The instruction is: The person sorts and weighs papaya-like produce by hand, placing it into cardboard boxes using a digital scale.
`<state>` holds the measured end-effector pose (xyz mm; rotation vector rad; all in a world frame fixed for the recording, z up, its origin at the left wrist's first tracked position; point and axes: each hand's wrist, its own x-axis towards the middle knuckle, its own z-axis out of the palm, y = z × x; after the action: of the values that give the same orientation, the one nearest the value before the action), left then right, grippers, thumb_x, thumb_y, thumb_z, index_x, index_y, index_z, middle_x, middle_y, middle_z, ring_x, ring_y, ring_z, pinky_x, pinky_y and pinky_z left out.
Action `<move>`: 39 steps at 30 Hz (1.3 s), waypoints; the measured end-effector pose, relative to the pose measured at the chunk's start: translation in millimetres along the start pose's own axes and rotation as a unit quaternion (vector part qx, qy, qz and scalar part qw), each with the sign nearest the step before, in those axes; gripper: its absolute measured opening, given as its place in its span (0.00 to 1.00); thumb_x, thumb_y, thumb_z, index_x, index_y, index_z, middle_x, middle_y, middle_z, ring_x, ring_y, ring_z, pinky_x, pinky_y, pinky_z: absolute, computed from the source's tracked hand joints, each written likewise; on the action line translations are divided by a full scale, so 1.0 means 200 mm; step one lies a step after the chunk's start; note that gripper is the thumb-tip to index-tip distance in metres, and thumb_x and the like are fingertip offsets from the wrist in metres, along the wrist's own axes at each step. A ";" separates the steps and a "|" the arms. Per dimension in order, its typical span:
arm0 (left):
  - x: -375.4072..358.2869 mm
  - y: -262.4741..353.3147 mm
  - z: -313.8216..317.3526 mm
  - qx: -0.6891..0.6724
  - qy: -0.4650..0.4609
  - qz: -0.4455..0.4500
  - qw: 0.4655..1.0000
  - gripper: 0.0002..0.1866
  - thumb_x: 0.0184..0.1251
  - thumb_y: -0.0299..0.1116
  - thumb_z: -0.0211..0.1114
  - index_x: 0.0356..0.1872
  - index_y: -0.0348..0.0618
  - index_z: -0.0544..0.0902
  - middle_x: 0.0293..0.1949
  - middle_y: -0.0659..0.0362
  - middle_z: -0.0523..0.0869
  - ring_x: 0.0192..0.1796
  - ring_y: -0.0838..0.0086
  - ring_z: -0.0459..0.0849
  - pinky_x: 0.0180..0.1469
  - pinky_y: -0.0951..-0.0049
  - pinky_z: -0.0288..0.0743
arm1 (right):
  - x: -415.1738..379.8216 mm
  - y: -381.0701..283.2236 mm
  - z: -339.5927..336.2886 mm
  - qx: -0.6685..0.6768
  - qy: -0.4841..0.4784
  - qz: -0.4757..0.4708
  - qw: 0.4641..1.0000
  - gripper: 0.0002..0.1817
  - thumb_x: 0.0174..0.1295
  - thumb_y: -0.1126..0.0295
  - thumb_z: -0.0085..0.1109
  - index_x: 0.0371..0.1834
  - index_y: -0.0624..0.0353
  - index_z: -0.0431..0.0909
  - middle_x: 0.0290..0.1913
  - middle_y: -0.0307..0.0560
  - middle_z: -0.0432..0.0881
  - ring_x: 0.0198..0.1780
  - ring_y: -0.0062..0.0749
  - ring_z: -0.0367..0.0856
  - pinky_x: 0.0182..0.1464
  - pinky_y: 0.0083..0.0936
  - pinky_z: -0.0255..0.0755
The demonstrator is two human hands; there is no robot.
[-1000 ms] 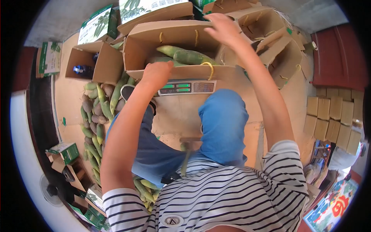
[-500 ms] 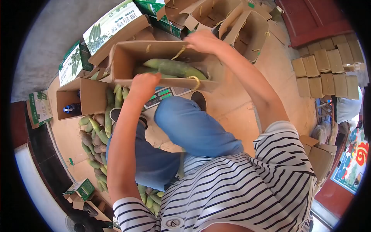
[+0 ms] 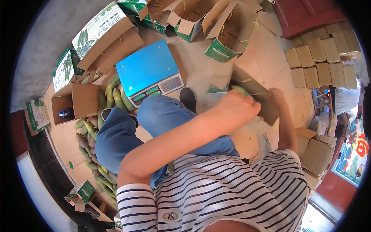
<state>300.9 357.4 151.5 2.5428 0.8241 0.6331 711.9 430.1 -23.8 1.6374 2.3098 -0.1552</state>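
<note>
A cardboard box, smeared by motion, is held off to my right, tilted. Inside it shows part of a green radish; the rest of its contents is hidden. My left hand reaches across my body and is closed on the box's near side, beside a rope handle. On the far right side, my right hand grips the opposite edge, its fingers partly blurred. The digital scale, with a bare blue plate and a lit display, stands on the floor in front of my knees.
Green radishes lie piled along my left. Open cartons with rope handles stand at the front, printed boxes at front left. Folded-down brown boxes are stacked at the right. A small carton holds a blue-capped object.
Both hands have carried the box from over the scale to my right, uncovering the blue plate. My left arm now crosses my body. The view has shifted slightly.
</note>
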 end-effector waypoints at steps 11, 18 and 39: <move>-0.69 -0.36 -0.45 0.035 0.088 -0.363 0.927 0.07 0.64 0.28 0.60 0.41 0.37 0.78 0.35 0.49 0.83 0.37 0.55 0.83 0.40 0.67 0.75 | -0.02 -0.44 -0.25 0.352 -0.033 0.044 0.934 0.18 0.59 0.55 0.60 0.41 0.59 0.79 0.39 0.52 0.82 0.41 0.42 0.81 0.44 0.31 0.73; -0.85 -0.46 -0.39 0.192 0.012 -0.383 0.903 0.08 0.64 0.33 0.60 0.38 0.40 0.75 0.35 0.50 0.83 0.35 0.53 0.81 0.35 0.57 0.72 | -0.20 -0.52 0.12 0.239 -0.088 0.002 0.967 0.21 0.54 0.62 0.64 0.48 0.61 0.78 0.39 0.59 0.82 0.42 0.50 0.81 0.45 0.35 0.74; -0.86 -0.32 -0.41 0.230 -0.031 -0.369 0.900 0.10 0.61 0.34 0.62 0.35 0.38 0.74 0.29 0.51 0.79 0.35 0.58 0.80 0.38 0.60 0.72 | -0.57 -0.16 0.16 -0.134 -0.206 -0.123 0.962 0.19 0.56 0.69 0.52 0.51 0.38 0.78 0.38 0.40 0.79 0.44 0.37 0.81 0.41 0.34 0.77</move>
<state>103.9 316.3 136.4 2.3009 1.9553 0.1071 723.0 309.0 -22.2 1.0672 2.0926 -0.2056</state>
